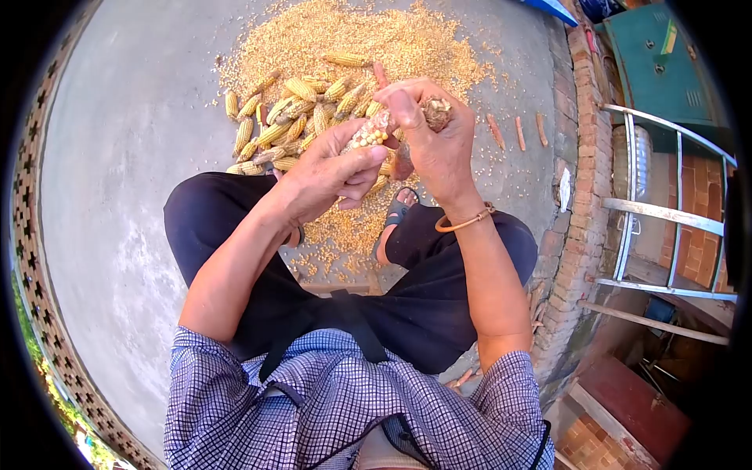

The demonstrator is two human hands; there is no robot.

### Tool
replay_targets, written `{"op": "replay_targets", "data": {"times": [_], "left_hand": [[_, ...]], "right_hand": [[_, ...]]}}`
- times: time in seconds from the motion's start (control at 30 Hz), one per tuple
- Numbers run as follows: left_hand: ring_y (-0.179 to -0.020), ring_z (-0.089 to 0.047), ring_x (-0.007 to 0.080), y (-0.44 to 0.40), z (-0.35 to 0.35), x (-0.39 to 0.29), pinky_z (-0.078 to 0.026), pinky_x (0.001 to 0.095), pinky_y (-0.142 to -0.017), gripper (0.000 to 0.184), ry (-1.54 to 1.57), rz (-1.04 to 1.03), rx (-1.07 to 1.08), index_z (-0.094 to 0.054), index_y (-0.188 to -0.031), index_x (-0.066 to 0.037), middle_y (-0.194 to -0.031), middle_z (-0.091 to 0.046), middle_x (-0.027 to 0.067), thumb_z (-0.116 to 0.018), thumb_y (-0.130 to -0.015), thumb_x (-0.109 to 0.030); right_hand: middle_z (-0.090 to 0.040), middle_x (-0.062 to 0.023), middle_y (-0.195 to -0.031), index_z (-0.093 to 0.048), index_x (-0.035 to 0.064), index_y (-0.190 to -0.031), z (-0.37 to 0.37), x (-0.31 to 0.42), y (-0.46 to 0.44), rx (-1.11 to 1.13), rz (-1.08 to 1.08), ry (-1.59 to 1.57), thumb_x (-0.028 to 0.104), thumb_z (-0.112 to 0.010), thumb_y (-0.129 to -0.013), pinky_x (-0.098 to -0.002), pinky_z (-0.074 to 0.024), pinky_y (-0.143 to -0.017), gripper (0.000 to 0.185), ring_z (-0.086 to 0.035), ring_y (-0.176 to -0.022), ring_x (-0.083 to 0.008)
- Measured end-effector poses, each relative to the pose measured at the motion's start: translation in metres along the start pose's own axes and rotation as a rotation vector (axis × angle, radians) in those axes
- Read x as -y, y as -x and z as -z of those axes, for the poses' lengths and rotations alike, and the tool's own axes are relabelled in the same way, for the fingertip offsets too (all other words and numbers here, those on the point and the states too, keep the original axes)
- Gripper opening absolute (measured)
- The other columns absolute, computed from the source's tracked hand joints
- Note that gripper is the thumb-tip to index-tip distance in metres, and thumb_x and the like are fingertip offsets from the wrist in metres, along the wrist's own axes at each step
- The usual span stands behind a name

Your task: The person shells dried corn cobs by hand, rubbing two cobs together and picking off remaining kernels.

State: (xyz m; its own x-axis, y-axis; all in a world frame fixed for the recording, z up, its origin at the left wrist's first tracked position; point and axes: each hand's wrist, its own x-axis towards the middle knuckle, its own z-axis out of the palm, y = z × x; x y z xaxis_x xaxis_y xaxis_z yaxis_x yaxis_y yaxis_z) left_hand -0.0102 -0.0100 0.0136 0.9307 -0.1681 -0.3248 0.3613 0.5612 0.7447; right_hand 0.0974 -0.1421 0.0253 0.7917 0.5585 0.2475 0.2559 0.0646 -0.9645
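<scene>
In front of my knees, my left hand (325,168) is closed around a partly shelled corn cob (371,131); some yellow kernels remain on it and part of its surface is bare. My right hand (439,153) grips a second cob (438,113), whose rough brown end pokes out between thumb and fingers. The two hands meet, with the cobs pressed close together. Just beyond them lies a pile of unshelled corn ears (301,110). Loose kernels (352,31) spread behind the pile, and more kernels (337,235) lie between my feet. My fingers hide part of both cobs.
Several bare reddish cobs (520,133) lie on the concrete floor (125,157) to the right. A low brick edge (580,196) runs along that side, with a metal railing (666,206) and a green cabinet (654,63) beyond. A patterned block wall (39,313) curves along the left.
</scene>
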Motion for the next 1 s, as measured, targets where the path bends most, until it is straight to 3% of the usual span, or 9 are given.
{"op": "replay_targets", "data": {"times": [0.13, 0.2, 0.27, 0.33, 0.4, 0.6, 0.7, 0.8, 1.0], "left_hand": [[-0.054, -0.040, 0.0069, 0.001, 0.003, -0.003, -0.034, 0.0265, -0.045, 0.030, -0.112, -0.017, 0.030, -0.048, -0.111, -0.001, -0.066, -0.044, -0.0024, -0.062, -0.094, -0.022], [-0.054, -0.050, 0.0178, -0.013, 0.010, 0.014, -0.041, 0.0345, -0.049, 0.033, -0.674, -0.502, -0.050, -0.046, -0.110, 0.001, -0.067, -0.053, 0.0059, -0.063, -0.090, -0.018], [-0.061, -0.058, 0.0279, -0.015, 0.015, 0.026, -0.046, 0.0396, -0.058, 0.031, -1.018, -0.626, -0.101, -0.047, -0.108, 0.003, -0.071, -0.059, 0.0129, -0.064, -0.089, -0.014], [-0.075, -0.065, 0.0374, -0.002, 0.006, 0.016, -0.050, 0.0419, -0.070, 0.024, -1.136, -0.378, -0.114, -0.051, -0.105, 0.004, -0.078, -0.065, 0.0186, -0.062, -0.089, -0.010], [-0.080, -0.063, 0.0414, 0.000, 0.001, 0.010, -0.051, 0.0437, -0.069, 0.024, -1.331, -0.227, -0.076, -0.048, -0.103, 0.004, -0.080, -0.062, 0.0240, -0.062, -0.088, -0.009], [-0.077, -0.064, 0.0349, -0.005, 0.003, 0.015, -0.051, 0.0445, -0.063, 0.041, -1.854, -0.504, -0.052, -0.045, -0.118, 0.003, -0.088, -0.062, 0.0170, -0.064, -0.083, -0.008], [-0.080, -0.065, 0.0347, -0.005, 0.004, 0.015, -0.052, 0.0436, -0.065, 0.046, -1.877, -0.527, -0.091, -0.044, -0.125, 0.000, -0.095, -0.063, 0.0169, -0.063, -0.084, -0.007], [-0.084, -0.065, 0.0362, -0.005, 0.003, 0.010, -0.052, 0.0430, -0.067, 0.046, -1.584, -0.494, -0.184, -0.046, -0.126, -0.003, -0.096, -0.064, 0.0168, -0.064, -0.084, -0.009], [-0.085, -0.061, 0.0231, -0.003, 0.006, 0.008, -0.048, 0.0344, -0.077, 0.038, -1.059, -0.556, -0.289, -0.051, -0.122, 0.004, -0.095, -0.063, 0.0167, -0.067, -0.089, -0.007]], "right_hand": [[-0.056, -0.0043, -0.057, -0.061, 0.0063, -0.070, -0.011, -0.007, -0.003, 0.004, 0.223, 0.188, 0.025, -0.077, -0.081, -0.0493, -0.0324, -0.113, 0.026, -0.057, -0.054, -0.0180], [-0.056, -0.0058, -0.057, -0.061, 0.0054, -0.068, -0.010, -0.008, 0.000, 0.032, 0.190, 0.306, 0.024, -0.077, -0.081, -0.0499, -0.0339, -0.112, 0.027, -0.057, -0.054, -0.0213], [-0.055, -0.0051, -0.059, -0.065, 0.0045, -0.074, -0.011, -0.001, 0.004, 0.055, 0.157, 0.570, 0.025, -0.077, -0.082, -0.0359, -0.0393, -0.074, 0.025, -0.053, -0.057, -0.0125], [-0.053, -0.0049, -0.057, -0.069, 0.0041, -0.079, -0.013, 0.006, 0.005, 0.057, 0.059, 0.709, 0.026, -0.076, -0.082, -0.0293, -0.0394, -0.052, 0.024, -0.049, -0.056, -0.0078], [-0.050, -0.0052, -0.051, -0.072, 0.0044, -0.083, -0.014, 0.010, 0.006, 0.035, -0.109, 0.715, 0.029, -0.076, -0.082, -0.0300, -0.0341, -0.046, 0.025, -0.045, -0.049, -0.0071], [-0.062, -0.0110, -0.063, -0.069, -0.0044, -0.082, 0.000, -0.004, -0.002, 0.015, -0.406, 0.418, 0.036, -0.073, -0.083, -0.0324, -0.0492, -0.063, 0.040, -0.058, -0.053, -0.0158], [-0.066, -0.0090, -0.069, -0.068, -0.0039, -0.080, 0.012, -0.006, -0.004, -0.025, -0.581, -0.027, 0.041, -0.073, -0.084, -0.0304, -0.0502, -0.064, 0.045, -0.062, -0.062, -0.0135], [-0.064, -0.0043, -0.069, -0.069, 0.0009, -0.080, 0.017, -0.009, -0.009, -0.059, -0.452, -0.242, 0.044, -0.074, -0.084, -0.0293, -0.0482, -0.062, 0.044, -0.060, -0.067, -0.0114], [-0.062, 0.0000, -0.074, -0.067, 0.0025, -0.094, 0.023, 0.005, -0.010, 0.023, -0.527, -0.175, 0.033, -0.070, -0.090, -0.0218, -0.0402, -0.051, 0.031, -0.055, -0.062, -0.0059]]}}
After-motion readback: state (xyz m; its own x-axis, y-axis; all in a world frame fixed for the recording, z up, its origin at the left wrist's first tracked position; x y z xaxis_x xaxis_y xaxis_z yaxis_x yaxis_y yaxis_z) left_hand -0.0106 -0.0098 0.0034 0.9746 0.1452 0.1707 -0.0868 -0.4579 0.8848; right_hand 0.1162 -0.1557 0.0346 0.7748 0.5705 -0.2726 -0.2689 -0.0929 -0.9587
